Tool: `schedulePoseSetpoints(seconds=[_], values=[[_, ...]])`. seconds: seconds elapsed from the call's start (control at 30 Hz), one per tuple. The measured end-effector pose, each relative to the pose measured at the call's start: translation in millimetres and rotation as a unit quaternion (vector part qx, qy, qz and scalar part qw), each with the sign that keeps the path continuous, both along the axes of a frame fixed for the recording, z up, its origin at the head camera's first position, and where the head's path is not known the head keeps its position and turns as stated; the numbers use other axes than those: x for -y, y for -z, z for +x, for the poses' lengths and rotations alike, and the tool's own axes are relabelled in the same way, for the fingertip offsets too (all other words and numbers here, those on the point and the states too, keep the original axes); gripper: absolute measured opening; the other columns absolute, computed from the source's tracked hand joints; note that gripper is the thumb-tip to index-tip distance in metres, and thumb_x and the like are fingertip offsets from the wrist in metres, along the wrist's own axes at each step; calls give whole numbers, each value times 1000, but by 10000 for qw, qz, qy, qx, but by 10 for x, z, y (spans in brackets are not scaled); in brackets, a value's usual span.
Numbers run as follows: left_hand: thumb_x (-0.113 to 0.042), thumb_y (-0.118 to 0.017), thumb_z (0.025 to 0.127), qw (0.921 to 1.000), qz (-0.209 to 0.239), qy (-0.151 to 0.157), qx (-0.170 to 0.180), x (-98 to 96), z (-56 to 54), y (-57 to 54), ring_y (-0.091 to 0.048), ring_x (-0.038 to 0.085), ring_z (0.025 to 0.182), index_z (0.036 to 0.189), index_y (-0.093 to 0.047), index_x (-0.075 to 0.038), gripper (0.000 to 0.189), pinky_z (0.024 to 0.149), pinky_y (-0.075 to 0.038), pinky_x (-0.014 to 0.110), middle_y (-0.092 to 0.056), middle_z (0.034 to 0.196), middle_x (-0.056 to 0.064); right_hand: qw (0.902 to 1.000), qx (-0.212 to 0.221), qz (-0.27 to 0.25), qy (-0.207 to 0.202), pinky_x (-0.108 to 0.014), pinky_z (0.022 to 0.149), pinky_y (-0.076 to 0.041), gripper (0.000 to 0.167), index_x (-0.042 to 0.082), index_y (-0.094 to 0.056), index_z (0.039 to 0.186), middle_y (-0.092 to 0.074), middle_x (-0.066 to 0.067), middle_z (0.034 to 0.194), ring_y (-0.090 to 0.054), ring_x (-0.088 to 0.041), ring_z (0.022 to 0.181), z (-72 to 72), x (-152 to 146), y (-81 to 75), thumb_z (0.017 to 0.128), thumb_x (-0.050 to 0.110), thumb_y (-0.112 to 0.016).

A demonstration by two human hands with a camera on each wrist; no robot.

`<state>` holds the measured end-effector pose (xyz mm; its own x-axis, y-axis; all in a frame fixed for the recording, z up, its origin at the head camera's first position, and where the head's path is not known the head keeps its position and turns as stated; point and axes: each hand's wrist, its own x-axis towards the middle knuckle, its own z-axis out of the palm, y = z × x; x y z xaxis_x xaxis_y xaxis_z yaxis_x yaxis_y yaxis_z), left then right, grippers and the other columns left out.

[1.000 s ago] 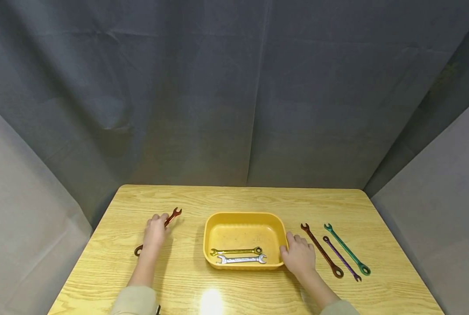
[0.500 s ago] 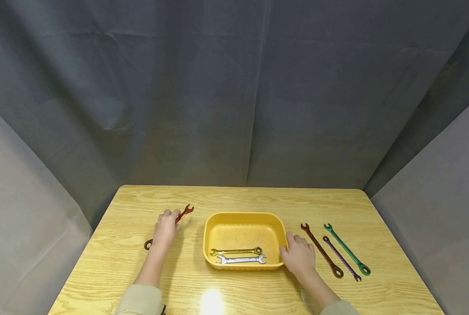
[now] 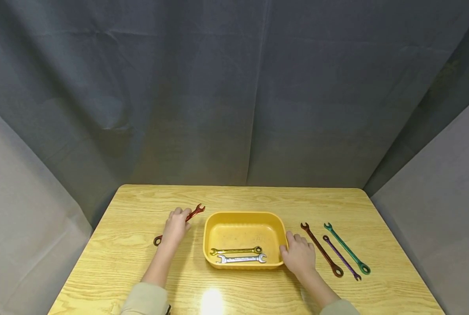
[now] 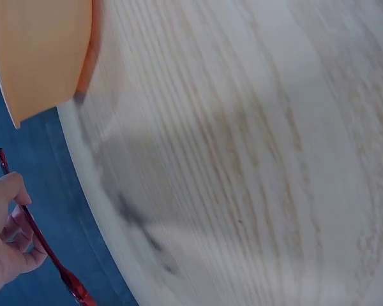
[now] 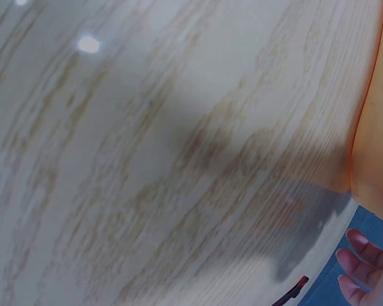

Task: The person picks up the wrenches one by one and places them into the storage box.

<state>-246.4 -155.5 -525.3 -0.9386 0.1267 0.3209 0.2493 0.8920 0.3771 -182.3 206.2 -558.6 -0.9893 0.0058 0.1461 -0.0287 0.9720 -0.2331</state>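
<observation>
My left hand (image 3: 176,226) grips a red combination wrench (image 3: 195,212) around the middle of its shaft. The wrench's open end points up and right, its ring end down and left. In the left wrist view the wrench (image 4: 38,234) is off the table, with a shadow below. A yellow plastic bin (image 3: 244,215) stands right of it. Inside lie a gold wrench (image 3: 235,251) and a silver open-ended wrench (image 3: 241,259), along the near wall. My right hand (image 3: 299,253) holds the bin's right rim, thumb over the edge and fingers outside.
To the right of the right hand lie a brown-red wrench (image 3: 322,250), a purple wrench (image 3: 341,257) and a green wrench (image 3: 348,249), all slanted. The wooden table (image 3: 226,293) ends at a dark grey curtain (image 3: 203,109) behind.
My left hand has carried the red wrench to the right, closer to the bin. The right hand, the bin and the other wrenches stay put.
</observation>
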Motion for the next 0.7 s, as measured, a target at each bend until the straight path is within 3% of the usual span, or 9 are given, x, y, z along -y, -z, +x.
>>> schedulePoseSetpoints(seconds=[0.3, 0.7], values=[[1, -69, 72, 9996, -74, 243, 137, -156, 6, -71, -53, 27, 79, 107, -62, -7, 37, 65, -48, 40, -56, 88, 10, 10000, -26, 19, -23, -48, 73, -40, 35, 7, -51, 114, -58, -12, 96, -54, -32, 87, 9, 1, -2, 86, 28, -51], [3, -67, 71, 9974, -289, 665, -50, -392, 20, -113, -52, 26, 77, 106, -62, -8, 38, 61, -47, 38, -53, 85, 9, 10000, 13, -1, -32, -49, 75, -39, 38, 7, -50, 117, -58, -13, 100, -53, -33, 92, 5, -3, 3, 86, 28, -50]])
